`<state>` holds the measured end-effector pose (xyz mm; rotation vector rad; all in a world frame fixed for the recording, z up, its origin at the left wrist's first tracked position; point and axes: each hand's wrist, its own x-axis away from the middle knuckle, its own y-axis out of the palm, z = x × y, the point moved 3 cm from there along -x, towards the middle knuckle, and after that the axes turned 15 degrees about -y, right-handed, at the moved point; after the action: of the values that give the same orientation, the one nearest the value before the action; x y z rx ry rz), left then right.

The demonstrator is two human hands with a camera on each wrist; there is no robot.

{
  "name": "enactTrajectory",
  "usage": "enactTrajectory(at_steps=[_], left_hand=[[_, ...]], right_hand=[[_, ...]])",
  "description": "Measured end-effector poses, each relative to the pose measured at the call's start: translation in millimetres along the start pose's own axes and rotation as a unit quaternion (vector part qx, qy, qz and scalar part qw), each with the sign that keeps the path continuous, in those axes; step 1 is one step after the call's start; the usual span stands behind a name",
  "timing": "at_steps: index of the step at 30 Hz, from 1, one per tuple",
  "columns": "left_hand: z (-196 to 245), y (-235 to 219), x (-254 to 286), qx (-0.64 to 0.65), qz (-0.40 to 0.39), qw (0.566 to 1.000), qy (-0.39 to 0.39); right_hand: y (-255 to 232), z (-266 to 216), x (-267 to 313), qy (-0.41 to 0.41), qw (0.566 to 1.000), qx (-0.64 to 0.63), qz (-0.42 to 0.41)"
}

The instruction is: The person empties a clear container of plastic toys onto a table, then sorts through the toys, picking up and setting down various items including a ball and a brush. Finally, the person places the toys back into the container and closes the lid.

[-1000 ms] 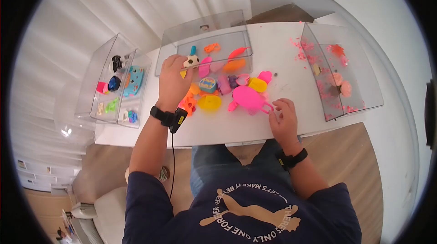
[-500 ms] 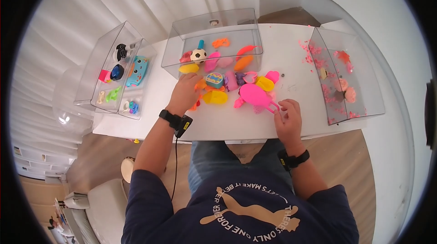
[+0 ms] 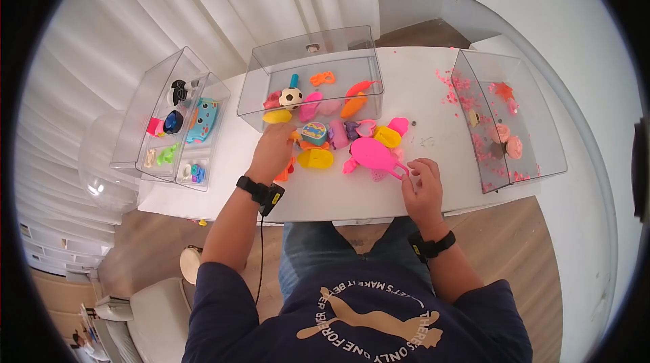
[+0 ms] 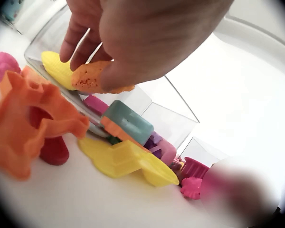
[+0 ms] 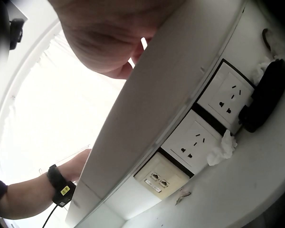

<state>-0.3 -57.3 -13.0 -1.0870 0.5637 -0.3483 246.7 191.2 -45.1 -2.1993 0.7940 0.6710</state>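
In the left wrist view the left hand (image 4: 142,42) pinches an orange textured toy (image 4: 92,77) between thumb and fingers, beside a yellow toy (image 4: 59,70) at the clear bin's front. From the head view, the left hand (image 3: 272,153) is at the left end of the toy pile, just before the middle bin (image 3: 338,102). The right hand (image 3: 424,190) rests near the table's front edge, fingers loosely bent, by the handle of a pink toy (image 3: 371,153); whether it touches the handle I cannot tell. Yellow toys (image 3: 316,159) and a teal egg-patterned piece (image 3: 314,133) lie between the hands.
A clear divided bin (image 3: 220,92) with several toys stands at the left. Another clear bin (image 3: 525,173) at the right holds flowers, with pink bits scattered around its left side. A soccer ball toy (image 3: 291,97) is in the middle bin.
The left hand has come back from over the middle bin to the pile's left end. A yellow toy now shows at the bin's front. The right hand has stayed almost still.
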Motion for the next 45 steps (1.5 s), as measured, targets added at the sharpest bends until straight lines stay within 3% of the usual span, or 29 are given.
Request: enactTrajectory(at_steps=[6,12,15,18,24,29,32,36,41,45], left_hand=[[15,-30,8,0.039,0.022,0.992,-0.121],[40,-60,-9,0.101,0.022,0.983,-0.151],[48,-57,-29,0.330,-0.052,0.917,-0.218],[59,-57,-45,0.455,-0.090,0.851,-0.245],[50,-52,-55,0.534,-0.022,0.807,-0.253],[25,-51,-26,0.363,-0.051,0.906,-0.211],[3,-48,6,0.244,-0.044,0.943,-0.220],[-19,-32,53,0.118,0.025,0.970,-0.212],[-6,-15,81,0.034,0.061,0.983,-0.171],[4,-4,88,0.026,0.066,0.971,-0.230]], right_hand=[[1,1,1,-0.007,1.000,0.001,0.000],[1,0,1,-0.008,1.000,0.000,-0.002],[1,2,1,-0.010,1.000,0.000,0.000],[1,0,1,-0.002,1.000,0.000,0.002],[0,-2,-1,-0.007,1.000,-0.003,0.004],[0,-2,-2,-0.010,1.000,-0.007,0.003],[1,-1,0,0.008,1.000,-0.011,-0.011],[4,1,1,-0.011,1.000,-0.001,-0.019],[4,-3,-2,-0.012,1.000,-0.001,-0.029],[4,-4,-3,-0.012,1.000,-0.007,-0.028]])
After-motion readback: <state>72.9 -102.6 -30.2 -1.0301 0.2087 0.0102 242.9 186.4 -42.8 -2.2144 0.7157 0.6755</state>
